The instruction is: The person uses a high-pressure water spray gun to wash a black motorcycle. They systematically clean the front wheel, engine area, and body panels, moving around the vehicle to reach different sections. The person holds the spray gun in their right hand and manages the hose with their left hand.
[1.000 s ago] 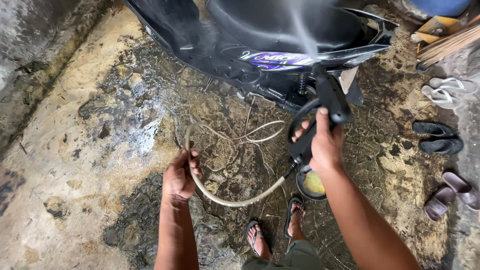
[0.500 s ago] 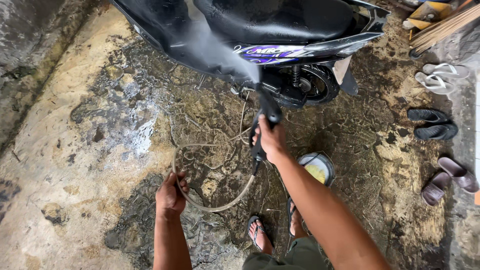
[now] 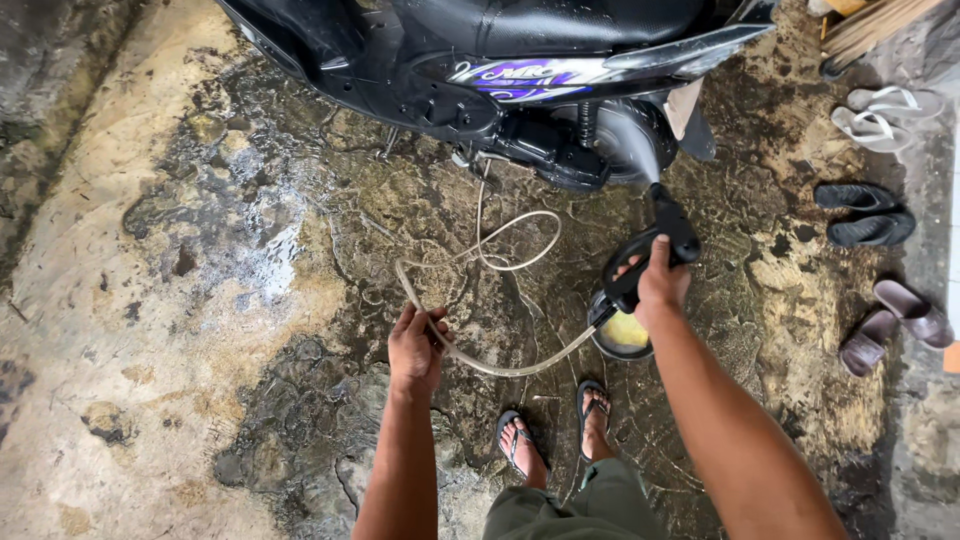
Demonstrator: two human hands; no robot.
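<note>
Right hand: the right hand (image 3: pixel 660 283) is wrapped tight on the grip of the black spray gun (image 3: pixel 650 250), nozzle aimed toward 12 o'clock.
Spray: a pale jet is thrown from the nozzle onto the rear wheel (image 3: pixel 615 145) of the black scooter (image 3: pixel 520 60).
Left hand: the left hand (image 3: pixel 415 348) is closed around the beige hose (image 3: pixel 480 290), well apart from the right hand, out at 9 o'clock of it.
Hose: a curve is run from the left hand to the gun's base; loose loops are laid on the ground toward 12 o'clock, under the scooter's edge.
Container: a round tub with yellow contents (image 3: pixel 622 335) is seen just below the right hand, at 6 o'clock.
Feet: sandalled feet (image 3: pixel 555 430) are planted between the arms, at 6 o'clock of the hose curve.
Open room: wet concrete floor (image 3: pixel 150 300) is spread wide at 9 o'clock.
Right edge: pairs of sandals (image 3: pixel 865 215) are lined up at 3 o'clock, narrowing that side.
</note>
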